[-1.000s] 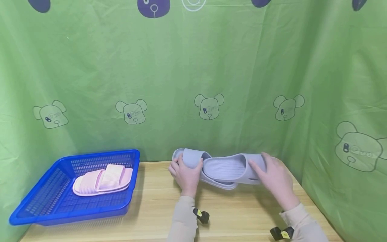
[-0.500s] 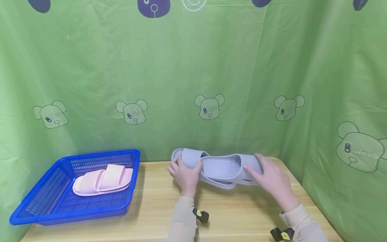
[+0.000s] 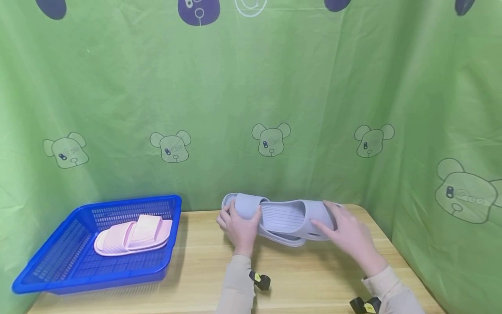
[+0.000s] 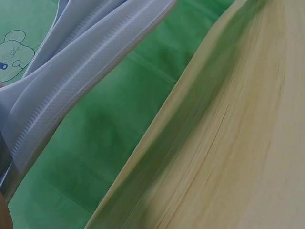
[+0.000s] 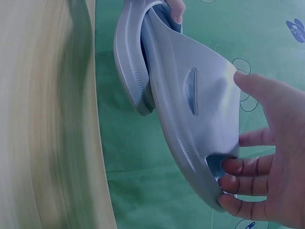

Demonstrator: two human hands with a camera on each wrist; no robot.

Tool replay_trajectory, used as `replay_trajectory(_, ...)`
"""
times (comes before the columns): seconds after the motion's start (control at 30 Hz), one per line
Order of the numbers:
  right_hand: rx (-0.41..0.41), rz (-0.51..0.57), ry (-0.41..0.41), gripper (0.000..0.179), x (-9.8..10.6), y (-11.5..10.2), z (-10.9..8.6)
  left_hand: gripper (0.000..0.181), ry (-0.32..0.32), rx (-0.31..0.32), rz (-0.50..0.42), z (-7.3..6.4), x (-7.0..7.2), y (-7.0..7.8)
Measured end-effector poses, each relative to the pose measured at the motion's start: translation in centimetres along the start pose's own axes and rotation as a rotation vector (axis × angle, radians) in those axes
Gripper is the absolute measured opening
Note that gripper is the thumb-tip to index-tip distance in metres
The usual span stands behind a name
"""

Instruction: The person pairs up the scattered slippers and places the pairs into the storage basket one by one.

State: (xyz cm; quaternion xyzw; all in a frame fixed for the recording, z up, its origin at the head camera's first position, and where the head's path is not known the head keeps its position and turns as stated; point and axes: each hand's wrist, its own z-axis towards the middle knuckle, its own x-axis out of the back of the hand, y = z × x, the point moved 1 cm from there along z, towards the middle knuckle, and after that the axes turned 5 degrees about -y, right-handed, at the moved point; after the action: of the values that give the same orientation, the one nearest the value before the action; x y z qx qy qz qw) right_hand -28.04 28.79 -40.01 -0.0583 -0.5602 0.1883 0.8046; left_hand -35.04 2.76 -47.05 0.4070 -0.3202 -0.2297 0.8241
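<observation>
Two pale grey-lilac slide slippers are held over the back of the wooden table, heel ends overlapping. My left hand (image 3: 242,227) grips the left slipper (image 3: 247,205) around its strap, thumb on the near side. The heel of the right slipper (image 3: 283,216) lies on the left slipper's sole, tucked up to its strap opening. At the toe end of the right slipper's strap (image 5: 209,95), my right hand (image 3: 350,230) holds on, thumb on the strap's edge and fingertips (image 5: 231,185) at the toe opening. The left wrist view shows a slipper's ridged side (image 4: 71,81).
A blue plastic basket (image 3: 98,278) stands at the table's left, with a pair of pink slippers (image 3: 145,233) inside. Green curtains (image 3: 219,87) printed with bear heads enclose the wooden table (image 3: 204,270) at the back and sides.
My right hand has moved left, sliding the right slipper further into the left one. The left hand and its slipper have hardly shifted.
</observation>
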Motion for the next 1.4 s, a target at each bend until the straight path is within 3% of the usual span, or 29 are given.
replay_trajectory(0.2, 0.052, -0.005, -0.006, 0.078, 0.0, -0.5, -0.2, 0.090, -0.029, 0.009, -0.013, -0.3, 0.3, 0.3)
replay_trajectory(0.6, 0.126, -0.026, 0.002, 0.085, -0.2, -0.6, -0.3, 0.088, -0.018, -0.007, -0.007, -0.2, 0.2, 0.1)
replay_trajectory(1.07, 0.142, -0.057, 0.039, 0.093, -0.6, -0.3, -0.3, 0.087, -0.041, 0.000, -0.006, -0.1, 0.3, 0.2)
replay_trajectory(1.23, 0.140, -0.127, 0.095, 0.097, -1.1, -0.3, -0.2, 0.087, -0.045, 0.006, -0.017, -0.1, 0.5, 0.3)
replay_trajectory(1.4, 0.192, -0.148, 0.172, 0.101, -1.5, 0.0, 0.0, 0.087, -0.054, 0.006, -0.031, -0.1, 0.6, 0.5)
